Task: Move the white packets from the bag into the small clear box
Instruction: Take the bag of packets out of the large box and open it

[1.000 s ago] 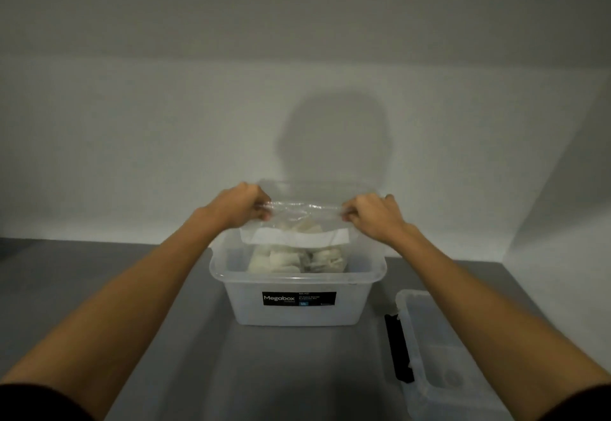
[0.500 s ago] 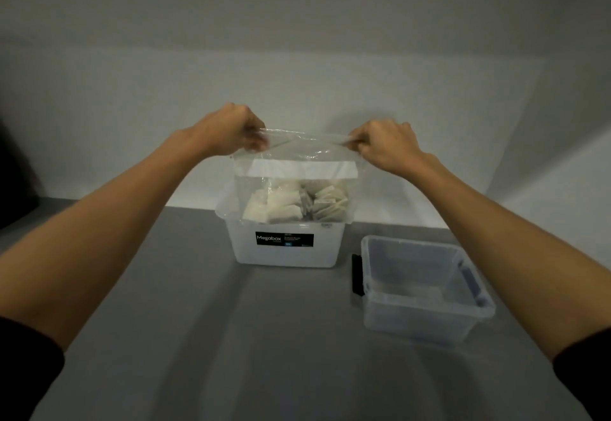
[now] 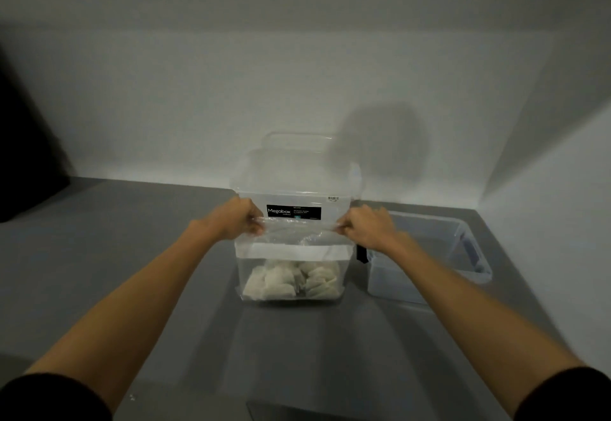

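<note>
A clear plastic bag [image 3: 292, 255] with a white label strip stands on the grey table in front of the large Megabox tub [image 3: 294, 186]. Several white packets [image 3: 292, 280] lie heaped in its bottom. My left hand [image 3: 236, 219] grips the bag's top left corner. My right hand [image 3: 365, 227] grips the top right corner, so the bag's mouth is stretched between them. The small clear box [image 3: 476, 255] sits to the right of the bag, behind my right forearm, with nothing seen inside it.
The grey table [image 3: 132, 248] meets a white wall at the back and right. A black clip [image 3: 362, 252] shows on the small box's left side. A dark object [image 3: 29, 156] stands at the far left. A dark flat edge [image 3: 314, 412] shows at the bottom.
Both hands lifted the bag out of the large tub, brought it toward me and lowered it until its bottom rests on the table in front of the tub.
</note>
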A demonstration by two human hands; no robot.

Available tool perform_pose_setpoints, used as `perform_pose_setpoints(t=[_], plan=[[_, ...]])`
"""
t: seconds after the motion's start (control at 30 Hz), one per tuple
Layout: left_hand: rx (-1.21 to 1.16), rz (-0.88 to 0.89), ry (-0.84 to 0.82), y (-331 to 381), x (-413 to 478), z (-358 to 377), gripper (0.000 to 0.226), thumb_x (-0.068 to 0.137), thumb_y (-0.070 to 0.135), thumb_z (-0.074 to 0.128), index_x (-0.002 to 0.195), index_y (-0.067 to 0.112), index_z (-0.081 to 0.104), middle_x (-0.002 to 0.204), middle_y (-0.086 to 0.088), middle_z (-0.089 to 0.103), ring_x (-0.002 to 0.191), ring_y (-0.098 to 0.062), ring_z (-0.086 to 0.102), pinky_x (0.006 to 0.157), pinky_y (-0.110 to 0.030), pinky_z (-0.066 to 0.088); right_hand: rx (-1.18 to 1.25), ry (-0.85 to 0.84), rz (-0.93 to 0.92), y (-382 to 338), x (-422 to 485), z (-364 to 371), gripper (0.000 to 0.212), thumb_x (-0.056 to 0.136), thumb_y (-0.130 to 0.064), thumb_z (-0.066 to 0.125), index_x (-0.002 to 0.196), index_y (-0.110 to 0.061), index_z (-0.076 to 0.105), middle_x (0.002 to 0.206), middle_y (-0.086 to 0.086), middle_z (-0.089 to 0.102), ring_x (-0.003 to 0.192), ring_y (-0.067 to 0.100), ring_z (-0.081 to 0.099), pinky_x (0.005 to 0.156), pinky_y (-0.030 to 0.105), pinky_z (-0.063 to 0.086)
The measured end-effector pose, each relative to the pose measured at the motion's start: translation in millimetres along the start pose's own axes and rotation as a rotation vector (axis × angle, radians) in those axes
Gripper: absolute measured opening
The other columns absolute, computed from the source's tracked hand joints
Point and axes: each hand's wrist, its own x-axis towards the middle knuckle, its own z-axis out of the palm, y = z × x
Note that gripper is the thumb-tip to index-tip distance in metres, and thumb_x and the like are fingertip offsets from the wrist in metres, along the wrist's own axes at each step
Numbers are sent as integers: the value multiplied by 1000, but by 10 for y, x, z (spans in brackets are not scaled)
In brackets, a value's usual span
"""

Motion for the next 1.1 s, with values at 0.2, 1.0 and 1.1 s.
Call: perform_pose_setpoints(t=[0.2,1.0,1.1], plan=[[20,-50,-108,-112,135,324,28,86,20,68,62,17,54,57,7,47,70,-18,47,63,-26,36,85,-124,11,83,69,306,27,98,-27,49,117,-26,68,114,-2,70,106,21,61,94,46,42],[-414,-61,-446,56,523,210,18,79,39,74,92,26,75,96,-1,71,89,-12,61,90,-38,51,550,-470,127,46,362,132,48,91,-46,57,132,-19,56,138,-1,51,128,18,45,104,30,34],[-419,17,-290,132,512,15,7,81,29,74,77,23,72,68,5,66,64,-6,58,68,-19,45,544,-378,21,-23,365,42,35,89,-43,62,114,-19,67,105,-4,66,99,14,59,84,25,44]])
